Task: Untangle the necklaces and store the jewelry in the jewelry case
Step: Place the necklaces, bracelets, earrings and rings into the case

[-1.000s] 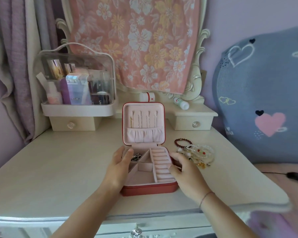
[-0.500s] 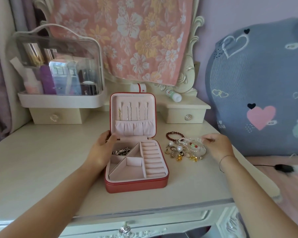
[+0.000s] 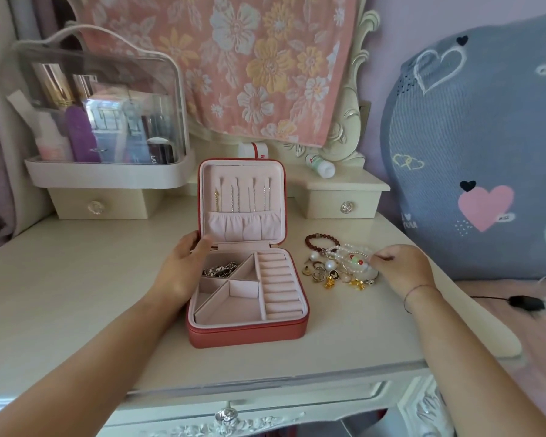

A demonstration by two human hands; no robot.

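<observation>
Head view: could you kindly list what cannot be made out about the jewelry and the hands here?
All in the head view:
- Right hand: its curled fingers meet the mixed jewelry pile; the hand itself hides whether they pinch anything.
- Silver pieces in the open red jewelry case: too small to identify.
- Thin chains in the lid: lower ends hidden by the gathered pink pocket.

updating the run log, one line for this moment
left hand: holds open jewelry case | right hand: pinches jewelry pile beside it
</observation>
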